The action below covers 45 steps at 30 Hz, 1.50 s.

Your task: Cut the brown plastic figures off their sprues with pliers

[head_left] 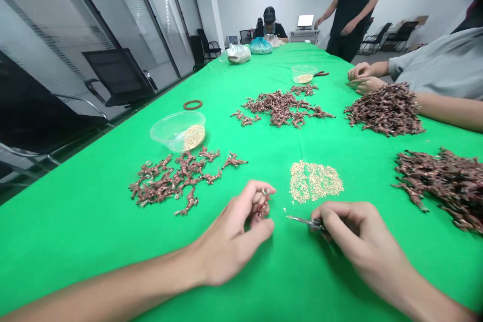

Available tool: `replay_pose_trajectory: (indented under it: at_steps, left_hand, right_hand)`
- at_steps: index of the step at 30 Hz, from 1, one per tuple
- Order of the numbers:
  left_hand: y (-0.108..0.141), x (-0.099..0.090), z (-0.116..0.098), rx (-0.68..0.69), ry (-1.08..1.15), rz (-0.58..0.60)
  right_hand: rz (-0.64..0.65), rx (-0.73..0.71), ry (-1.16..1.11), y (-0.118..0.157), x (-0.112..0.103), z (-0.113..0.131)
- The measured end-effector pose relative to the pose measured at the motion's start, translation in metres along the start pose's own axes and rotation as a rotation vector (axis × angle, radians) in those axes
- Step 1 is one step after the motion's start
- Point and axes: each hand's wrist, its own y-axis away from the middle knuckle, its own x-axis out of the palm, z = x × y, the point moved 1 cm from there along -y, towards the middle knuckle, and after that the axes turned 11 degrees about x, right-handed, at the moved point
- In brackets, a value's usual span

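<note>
My left hand [237, 234] is closed around a small brown horse-like figurine [261, 207], gripped between thumb and fingers. In my right hand [350, 231] are small pliers [307, 222], their thin metal tips pointing left and a tiny gold piece at the end. Just beyond the pliers, many tiny gold pieces [316, 181] lie spread in a flat patch on the green cloth [287, 282]. Left of my left hand is a loose pile of brown figurines [166, 183]. Behind that pile stands a clear plastic bowl [166, 131] with more gold pieces inside.
More figurines lie at mid-table [277, 105] and in a heap at the right [449, 186]. A brown ring [192, 104] and a second clear bowl [304, 73] are farther back. Another person's hands [364, 78] rest at the right, near another heap [387, 109].
</note>
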Motion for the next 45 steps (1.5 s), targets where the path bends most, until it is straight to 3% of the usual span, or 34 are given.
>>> replay_pose_trajectory:
  at_steps: [5, 8, 17, 23, 45]
  left_hand:
    - [-0.005, 0.004, 0.006, 0.023, 0.362, -0.015]
    - [-0.006, 0.008, 0.006, 0.057, 0.468, 0.002]
    - [-0.003, 0.007, 0.001, 0.080, 0.355, -0.003]
    - [-0.004, 0.010, 0.006, 0.052, 0.638, -0.053]
    - [-0.002, 0.014, 0.011, 0.071, 0.609, 0.001]
  right_hand:
    - [-0.061, -0.029, -0.068, 0.001, 0.003, -0.001]
    - [-0.122, -0.066, -0.109, 0.000, 0.002, 0.001]
    - [-0.235, -0.256, -0.021, 0.005, 0.000, 0.008]
    - [-0.268, -0.417, 0.099, 0.009, -0.003, 0.007]
    - [-0.269, -0.387, 0.147, 0.008, 0.000, 0.010]
